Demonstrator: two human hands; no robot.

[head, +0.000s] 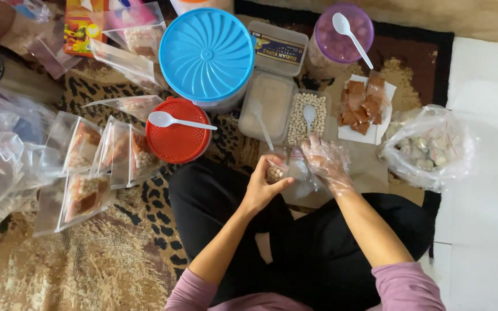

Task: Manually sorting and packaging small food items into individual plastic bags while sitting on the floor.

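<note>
My left hand is closed around a small clear pouch that holds a few pale round balls. My right hand, covered by a thin clear plastic glove, touches the top of the same pouch from the right. Both hands hover over my crossed legs in black trousers. Just beyond them stands a clear tray of pale balls with a white spoon in it. Beside that tray is a box of beige powder with a spoon handle sticking out.
A blue-lidded tub, a red-lidded jar with a white spoon, and a purple-lidded jar stand on the patterned rug. Filled clear pouches lie at left. Brown sachets on paper and a knotted plastic bag lie at right.
</note>
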